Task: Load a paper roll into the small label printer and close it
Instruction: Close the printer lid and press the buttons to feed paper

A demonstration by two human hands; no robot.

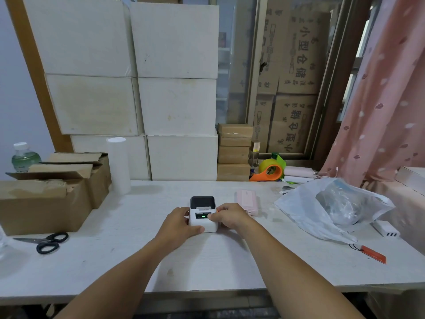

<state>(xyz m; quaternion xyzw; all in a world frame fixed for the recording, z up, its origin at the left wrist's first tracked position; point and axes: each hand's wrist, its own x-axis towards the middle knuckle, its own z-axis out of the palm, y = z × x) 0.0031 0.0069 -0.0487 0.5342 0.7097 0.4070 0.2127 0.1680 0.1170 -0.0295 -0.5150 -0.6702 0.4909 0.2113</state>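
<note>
Label printer (203,214) sits mid-counter (207,268), well back from the near edge, lid down, green light lit on its front panel. Left hand (181,223) has its grip clamped on the printer's left side, thumb on the front corner; right hand (230,216) grips the right side, fingertips (212,216) on the panel. Bare counter toward the near edge; scissors (49,241) lie near the left edge, plastic bag (326,208) toward the right.

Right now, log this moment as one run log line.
stage: small white label printer on white table, lid looks shut, green light on | left hand: grip on left side | right hand: grip on right side
</note>
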